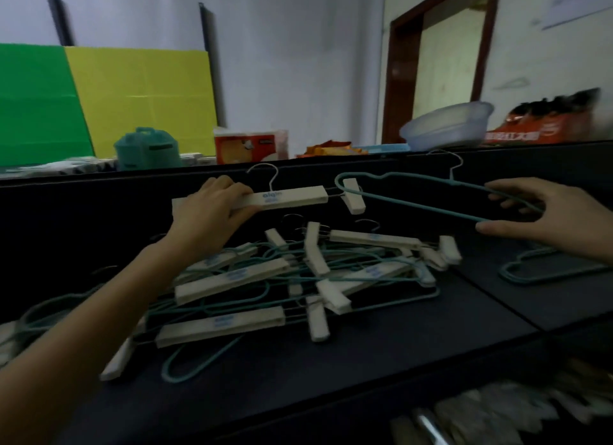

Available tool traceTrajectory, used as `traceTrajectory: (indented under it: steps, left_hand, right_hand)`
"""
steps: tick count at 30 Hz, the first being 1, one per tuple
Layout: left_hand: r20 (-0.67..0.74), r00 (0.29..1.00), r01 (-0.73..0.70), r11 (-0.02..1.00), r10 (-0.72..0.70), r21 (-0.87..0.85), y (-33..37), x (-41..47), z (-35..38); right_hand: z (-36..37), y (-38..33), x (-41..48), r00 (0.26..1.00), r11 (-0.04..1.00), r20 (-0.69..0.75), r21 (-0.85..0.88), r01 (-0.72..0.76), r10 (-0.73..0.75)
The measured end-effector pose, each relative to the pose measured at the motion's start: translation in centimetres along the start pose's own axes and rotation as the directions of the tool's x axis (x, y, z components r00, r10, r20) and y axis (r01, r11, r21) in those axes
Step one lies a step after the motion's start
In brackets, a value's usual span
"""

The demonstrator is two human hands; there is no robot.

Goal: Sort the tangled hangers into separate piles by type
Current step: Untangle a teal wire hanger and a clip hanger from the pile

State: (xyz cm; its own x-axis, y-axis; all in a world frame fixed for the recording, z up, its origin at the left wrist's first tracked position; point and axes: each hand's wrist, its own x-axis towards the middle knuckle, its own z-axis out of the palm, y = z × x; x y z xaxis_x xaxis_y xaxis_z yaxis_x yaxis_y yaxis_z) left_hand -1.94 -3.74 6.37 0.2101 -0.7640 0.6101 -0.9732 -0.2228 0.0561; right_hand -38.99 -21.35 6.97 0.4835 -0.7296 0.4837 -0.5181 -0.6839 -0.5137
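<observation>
1. Green and yellow boards [99,102] lean on a pale wall behind the dark bench [365,361]; a teal container [147,147] and a clear basin [447,126] stand along the ledge at the back.
2. Left hand [212,212] grips the bar of a white clip hanger [285,197], fingers curled over the top and thumb underneath, lifting it above the heap.
3. Right hand [547,215] pinches the end of a teal wire hanger [451,182], fingers above and thumb below the wire.
4. Its far loop overlaps the white hanger's right clip; whether they are caught together cannot be told.
5. Below lies the tangled pile [232,280] of white clip hangers and teal wire ones.
6. Another teal hanger [504,272] lies apart on the bench, under the right hand.
</observation>
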Motion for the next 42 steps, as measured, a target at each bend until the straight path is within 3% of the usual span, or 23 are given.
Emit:
traceTrajectory:
  steps: [12, 24, 32, 42]
  left_hand:
    - [0.121, 0.989, -0.076, 0.995, 0.084, -0.072, 20.4, 2.1, 7.2]
    - [0.18, 0.974, -0.126, 0.988, 0.14, -0.088, 32.2, 7.3, 12.9]
    - [0.157, 0.985, -0.071, 0.997, 0.073, -0.021, 35.8, 12.8, 15.1]
    - [0.11, 0.994, 0.009, 0.999, -0.013, 0.034, 39.2, 17.7, 17.0]
  right_hand:
    - [-12.2, 14.3, -4.6, 0.993, 0.99, 0.039, -0.095, -0.109, 0.113]
    - [-18.0, 24.6, -6.6, 0.987, 0.98, 0.007, -0.126, -0.156, 0.158]
    - [-18.3, 31.5, -5.2, 0.983, 0.988, 0.15, -0.13, -0.088, 0.108]
    - [-13.6, 36.7, 2.3, 0.869, 0.989, 0.494, -0.124, 0.077, -0.006]
